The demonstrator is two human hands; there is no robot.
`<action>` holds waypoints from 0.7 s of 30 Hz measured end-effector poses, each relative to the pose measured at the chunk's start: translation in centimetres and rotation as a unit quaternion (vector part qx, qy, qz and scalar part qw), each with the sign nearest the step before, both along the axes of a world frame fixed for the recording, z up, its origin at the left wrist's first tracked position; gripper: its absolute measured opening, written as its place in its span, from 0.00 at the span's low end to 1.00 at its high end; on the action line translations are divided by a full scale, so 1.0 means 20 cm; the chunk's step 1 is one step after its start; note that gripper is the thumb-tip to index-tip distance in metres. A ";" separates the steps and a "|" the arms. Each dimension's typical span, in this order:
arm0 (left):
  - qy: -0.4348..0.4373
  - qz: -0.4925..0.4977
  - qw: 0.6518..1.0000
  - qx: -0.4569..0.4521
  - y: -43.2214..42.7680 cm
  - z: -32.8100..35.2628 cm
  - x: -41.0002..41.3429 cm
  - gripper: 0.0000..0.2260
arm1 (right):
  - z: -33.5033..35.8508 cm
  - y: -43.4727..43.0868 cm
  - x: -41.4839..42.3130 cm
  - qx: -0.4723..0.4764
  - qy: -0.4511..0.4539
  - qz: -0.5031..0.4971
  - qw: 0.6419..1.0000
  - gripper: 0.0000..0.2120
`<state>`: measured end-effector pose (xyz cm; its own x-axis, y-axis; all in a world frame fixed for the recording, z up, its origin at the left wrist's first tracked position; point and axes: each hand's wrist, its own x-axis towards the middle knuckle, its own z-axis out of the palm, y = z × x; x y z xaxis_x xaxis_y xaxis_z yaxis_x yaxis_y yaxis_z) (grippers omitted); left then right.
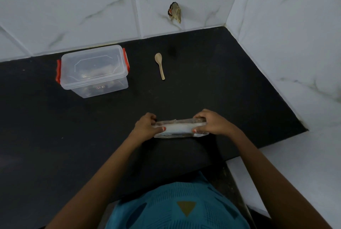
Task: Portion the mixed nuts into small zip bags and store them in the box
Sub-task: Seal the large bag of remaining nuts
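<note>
Status, by judgement: early. Lid on box, red latches at both ends. Dark contents show through walls, probably nuts. Idle spoon lies right of box, apart. No filled bag visible on tabletop. Remaining: fill, seal and store portions.
Clear bag pack: flat, whitish band along length, low over near tabletop; contact unclear. Held by left grip and right grip, each pinching one end.

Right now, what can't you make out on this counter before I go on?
Head view: contents of the box; its cloudy lid leaves only dark shapes.
Head view: label on the box front; too small to read.
Head view: what the clear packet holds; glare and the left hand and right hand cover its ends.
</note>
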<state>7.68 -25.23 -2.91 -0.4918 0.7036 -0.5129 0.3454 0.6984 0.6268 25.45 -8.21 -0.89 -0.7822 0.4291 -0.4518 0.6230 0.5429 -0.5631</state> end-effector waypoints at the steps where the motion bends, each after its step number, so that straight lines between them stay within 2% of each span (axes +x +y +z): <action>1: 0.026 -0.031 0.999 -0.024 0.01 -0.01 0.00 0.24 | 0.01 -0.01 0.00 0.010 -0.007 0.004 1.000 0.23; 4: 0.076 -0.078 0.992 -0.061 0.01 -0.02 0.00 0.20 | 0.02 -0.02 -0.01 0.046 -0.023 0.018 0.999 0.22; 6: 0.059 -0.080 0.994 -0.047 0.01 -0.01 -0.01 0.17 | 0.01 -0.02 0.00 0.048 -0.022 0.019 0.998 0.19; 9: -0.053 -0.026 0.998 0.010 0.04 0.07 -0.03 0.12 | 0.02 0.00 0.00 -0.025 0.014 -0.034 0.999 0.14; 12: -0.152 0.061 0.986 0.043 0.10 0.14 -0.07 0.13 | 0.03 0.02 0.00 -0.109 0.053 -0.080 0.989 0.12; 16: -0.333 0.208 0.914 0.100 0.24 0.20 -0.12 0.21 | 0.06 0.06 0.00 -0.190 0.093 -0.142 0.967 0.10; 21: -0.414 0.296 0.840 0.190 0.45 0.22 -0.12 0.13 | 0.08 0.12 -0.03 -0.216 0.163 -0.221 0.937 0.11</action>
